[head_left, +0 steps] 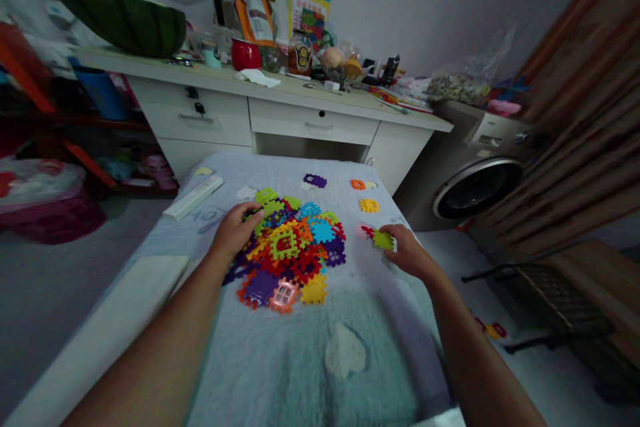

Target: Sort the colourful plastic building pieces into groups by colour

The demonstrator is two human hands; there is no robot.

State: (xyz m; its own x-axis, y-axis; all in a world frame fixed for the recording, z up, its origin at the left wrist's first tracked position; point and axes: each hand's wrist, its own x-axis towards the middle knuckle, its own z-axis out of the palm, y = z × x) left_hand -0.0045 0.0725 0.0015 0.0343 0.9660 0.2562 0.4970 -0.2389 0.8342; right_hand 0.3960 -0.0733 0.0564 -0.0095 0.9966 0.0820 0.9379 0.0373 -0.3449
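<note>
A heap of colourful interlocking plastic tiles (293, 250) lies in the middle of a pale blue blanket (310, 353). My left hand (236, 230) rests on the heap's left edge with its fingers curled over green tiles. My right hand (407, 250) is at the blanket's right edge, fingers pinched on a light green tile (383, 239), with a red tile and a pink tile just beside it. Loose tiles lie farther back: a purple one (315, 181), an orange one (357, 184) and a yellow one (369, 205).
A long white box (194, 197) lies at the blanket's back left. Behind stands a white desk (310, 121) crowded with jars, a red cup and a watermelon (117, 13). A washing machine (475, 180) is at the right, with a dark chair (555, 300) nearer.
</note>
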